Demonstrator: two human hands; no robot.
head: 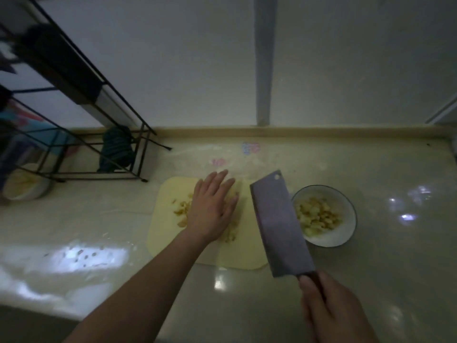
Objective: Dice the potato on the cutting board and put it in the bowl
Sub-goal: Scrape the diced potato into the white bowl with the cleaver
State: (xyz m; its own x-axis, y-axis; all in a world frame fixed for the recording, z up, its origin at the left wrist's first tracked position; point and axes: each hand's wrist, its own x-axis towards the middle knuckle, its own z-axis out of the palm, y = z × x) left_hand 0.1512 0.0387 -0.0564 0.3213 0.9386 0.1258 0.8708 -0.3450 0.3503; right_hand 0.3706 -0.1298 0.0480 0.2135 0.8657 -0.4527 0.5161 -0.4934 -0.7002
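Observation:
A pale yellow cutting board (163, 211) lies on the counter with diced potato pieces (181, 210) scattered on it. My left hand (212, 209) lies flat over the pieces with straight fingers, covering most of them. My right hand (331, 308) grips the dark handle of a broad cleaver (279, 224). The blade is tilted, over the board's right edge, between my left hand and the bowl. A white bowl with a dark rim (346, 233) stands right of the board and holds several potato cubes (316, 216).
A black wire rack (94, 134) stands at the back left with a dark cloth (116, 149) under it. A second white bowl (27, 186) sits at the far left. The wall and a raised counter lip (296, 132) run behind. Small scraps (84, 256) dot the wet counter at front left.

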